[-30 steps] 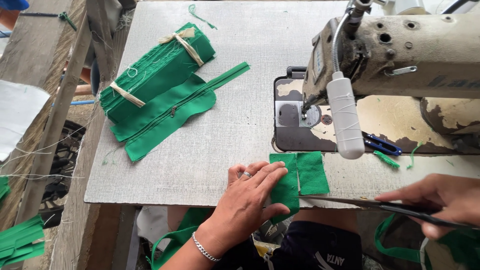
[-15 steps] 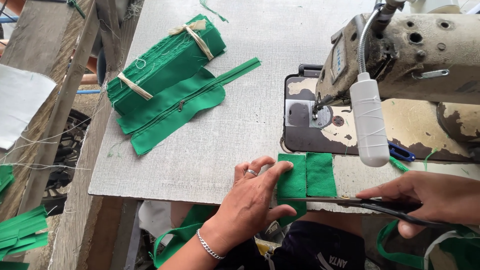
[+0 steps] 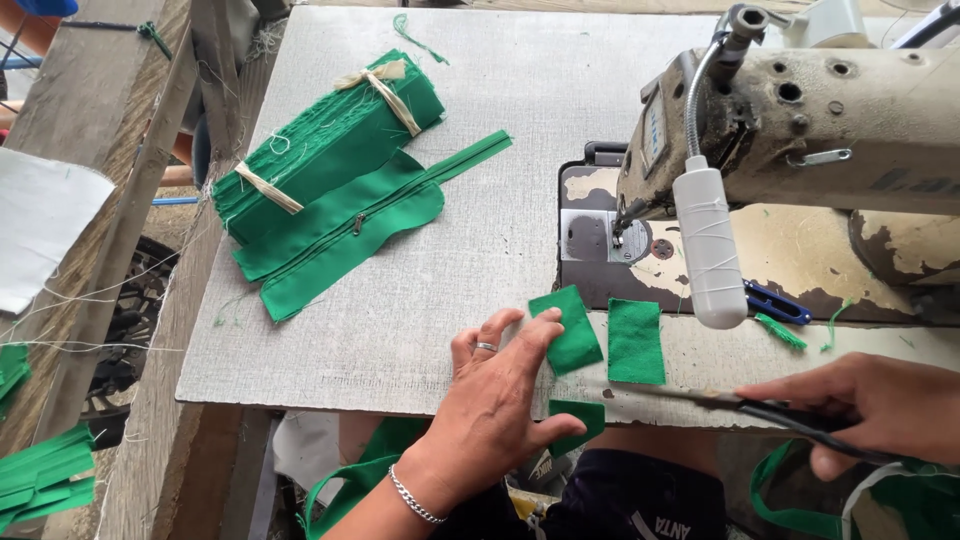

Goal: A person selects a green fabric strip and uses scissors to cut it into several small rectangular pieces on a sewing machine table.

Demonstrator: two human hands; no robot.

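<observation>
green fabric square point(image 3: 568, 328) is lying under the left hand point(image 3: 497, 395) fingertips, flat-pressed, in front of the sewing machine point(image 3: 800, 150); the right hand point(image 3: 870, 405), closed around scissors point(image 3: 760, 408), is pointing blades leftward toward the second patch point(image 3: 637, 341) beside it.

Soft, even daylight fills the view, bright without glare. Only faint shadow lies under the left hand point(image 3: 495, 400) on the grey speckled tabletop point(image 3: 400, 330). The right hand point(image 3: 870, 405) is slightly motion-blurred; the edges bow outward a little.
</observation>
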